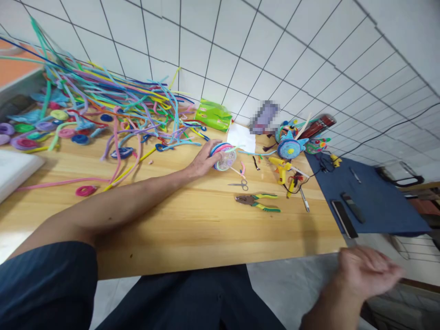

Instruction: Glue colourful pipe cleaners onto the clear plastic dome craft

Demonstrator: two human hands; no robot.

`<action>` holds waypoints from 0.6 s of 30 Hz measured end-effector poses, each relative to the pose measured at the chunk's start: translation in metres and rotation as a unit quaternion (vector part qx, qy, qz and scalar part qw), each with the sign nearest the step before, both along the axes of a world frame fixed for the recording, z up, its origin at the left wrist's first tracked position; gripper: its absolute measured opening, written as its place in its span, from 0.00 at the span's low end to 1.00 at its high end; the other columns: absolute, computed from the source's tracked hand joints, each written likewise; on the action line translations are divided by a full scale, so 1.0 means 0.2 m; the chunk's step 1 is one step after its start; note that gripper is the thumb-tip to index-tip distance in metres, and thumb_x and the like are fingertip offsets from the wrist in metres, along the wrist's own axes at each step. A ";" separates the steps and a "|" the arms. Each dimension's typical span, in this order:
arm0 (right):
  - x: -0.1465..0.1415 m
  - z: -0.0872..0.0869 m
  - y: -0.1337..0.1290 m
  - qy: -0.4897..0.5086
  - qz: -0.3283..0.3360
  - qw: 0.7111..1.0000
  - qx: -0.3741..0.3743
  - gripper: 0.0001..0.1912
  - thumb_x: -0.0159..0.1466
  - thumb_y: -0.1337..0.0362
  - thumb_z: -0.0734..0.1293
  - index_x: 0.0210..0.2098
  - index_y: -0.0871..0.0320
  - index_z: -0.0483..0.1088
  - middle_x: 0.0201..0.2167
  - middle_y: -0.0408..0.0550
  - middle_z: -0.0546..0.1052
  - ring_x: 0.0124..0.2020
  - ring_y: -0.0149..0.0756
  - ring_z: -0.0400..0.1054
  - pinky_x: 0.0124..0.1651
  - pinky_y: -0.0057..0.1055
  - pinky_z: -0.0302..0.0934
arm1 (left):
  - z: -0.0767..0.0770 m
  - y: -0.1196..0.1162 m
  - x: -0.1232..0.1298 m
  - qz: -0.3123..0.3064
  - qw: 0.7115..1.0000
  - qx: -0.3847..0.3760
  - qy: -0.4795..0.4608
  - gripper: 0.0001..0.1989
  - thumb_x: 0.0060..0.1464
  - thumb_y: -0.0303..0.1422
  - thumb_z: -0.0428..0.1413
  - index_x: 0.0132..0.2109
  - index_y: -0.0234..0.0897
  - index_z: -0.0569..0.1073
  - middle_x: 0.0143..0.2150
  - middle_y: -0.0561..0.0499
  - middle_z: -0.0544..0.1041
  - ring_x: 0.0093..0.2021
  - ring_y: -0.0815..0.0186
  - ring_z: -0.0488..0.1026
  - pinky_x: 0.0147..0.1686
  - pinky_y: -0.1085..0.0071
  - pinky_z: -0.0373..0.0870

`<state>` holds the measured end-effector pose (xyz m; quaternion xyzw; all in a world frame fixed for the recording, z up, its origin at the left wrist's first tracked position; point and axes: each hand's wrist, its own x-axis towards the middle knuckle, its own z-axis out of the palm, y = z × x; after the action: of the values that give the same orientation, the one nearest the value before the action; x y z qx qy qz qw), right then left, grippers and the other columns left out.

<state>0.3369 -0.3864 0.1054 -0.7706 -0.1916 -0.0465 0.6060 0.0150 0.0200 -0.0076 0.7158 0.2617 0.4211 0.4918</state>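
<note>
My left hand (204, 161) is closed around the edge of a round, see-through disc (227, 160) rimmed with blue and pink pipe cleaners. A pale green pipe cleaner end sticks out from its top. Small scissors (239, 184) and pliers with yellow-green handles (257, 200) lie on the table just right of it. My right hand (369, 270) is off the table's right front corner, slightly blurred, its fingers curled in. Whether anything is inside them is hidden.
Many loose pipe cleaners (137, 98) and coils spread across the back left. A yellow glue gun (281, 169), a blue pipe-cleaner piece (290, 149), a green packet (213, 115) and white paper (241, 137) lie toward the wall. A phone (343, 219) rests on a blue mat (378, 201) at right.
</note>
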 end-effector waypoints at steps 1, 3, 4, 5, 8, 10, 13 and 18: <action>0.01 -0.03 0.07 0.015 0.028 0.999 -0.018 0.24 0.55 0.29 0.66 0.19 0.37 0.61 0.17 0.52 0.59 0.44 0.80 0.81 0.33 0.73 0.62 | 0.00 0.00 0.00 -0.004 1.000 -0.003 -0.002 0.35 0.69 0.54 0.58 0.72 0.38 0.69 0.73 0.38 0.75 0.73 0.49 0.73 0.80 0.50 0.68; 0.03 -0.09 0.26 0.036 0.107 0.984 -0.142 0.25 0.52 0.32 0.70 0.22 0.42 0.61 0.20 0.46 0.65 0.31 0.62 0.76 0.35 0.63 0.70 | 0.00 0.00 0.01 -0.015 1.000 -0.009 -0.006 0.35 0.68 0.54 0.59 0.72 0.37 0.68 0.73 0.37 0.75 0.74 0.49 0.73 0.81 0.49 0.66; 0.04 -0.13 0.37 0.030 0.123 0.978 -0.164 0.22 0.50 0.35 0.73 0.26 0.43 0.68 0.24 0.47 0.73 0.32 0.57 0.76 0.38 0.60 0.72 | 0.00 0.00 0.01 -0.020 1.000 -0.012 -0.008 0.36 0.68 0.54 0.58 0.72 0.36 0.68 0.73 0.37 0.75 0.74 0.48 0.72 0.81 0.48 0.66; 0.06 -0.16 0.47 0.021 0.129 0.976 -0.177 0.22 0.47 0.38 0.77 0.30 0.45 0.72 0.29 0.48 0.78 0.35 0.56 0.77 0.42 0.58 0.74 | 0.00 0.00 0.01 -0.024 1.000 -0.013 -0.010 0.36 0.68 0.54 0.58 0.72 0.36 0.68 0.73 0.37 0.75 0.75 0.48 0.72 0.81 0.48 0.65; 0.12 -0.24 0.76 -0.011 0.142 0.967 -0.214 0.27 0.42 0.42 0.80 0.35 0.48 0.73 0.37 0.50 0.82 0.43 0.54 0.77 0.49 0.52 0.73 | -0.01 0.00 0.01 -0.026 0.999 -0.019 -0.013 0.36 0.68 0.56 0.59 0.72 0.37 0.69 0.72 0.37 0.74 0.74 0.48 0.72 0.82 0.47 0.65; 0.17 -0.26 0.91 -0.025 0.165 0.959 -0.230 0.29 0.41 0.41 0.80 0.35 0.49 0.73 0.36 0.49 0.82 0.43 0.51 0.75 0.48 0.49 0.72 | -0.01 0.00 0.01 -0.030 0.999 -0.025 -0.017 0.37 0.68 0.57 0.59 0.72 0.37 0.69 0.72 0.37 0.74 0.74 0.48 0.73 0.82 0.46 0.65; 0.23 -0.27 1.07 -0.037 0.196 0.945 -0.259 0.27 0.40 0.41 0.80 0.31 0.48 0.71 0.29 0.44 0.77 0.36 0.46 0.70 0.45 0.46 0.68 | 0.00 0.00 0.00 -0.038 0.999 -0.028 -0.023 0.38 0.69 0.59 0.60 0.72 0.38 0.69 0.72 0.37 0.74 0.75 0.46 0.72 0.82 0.43 0.64; 0.25 -0.26 1.19 -0.046 0.220 0.933 -0.281 0.23 0.46 0.41 0.78 0.23 0.49 0.69 0.20 0.41 0.70 0.31 0.41 0.62 0.40 0.42 0.61 | 0.01 -0.01 -0.01 -0.047 0.998 -0.030 -0.023 0.38 0.68 0.61 0.61 0.72 0.42 0.70 0.72 0.40 0.76 0.75 0.45 0.72 0.82 0.43 0.63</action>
<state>0.3875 -0.1486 0.0541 -0.8450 -0.3896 0.1085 0.3498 0.0124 0.0186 -0.0052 0.7020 0.2290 0.4062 0.5383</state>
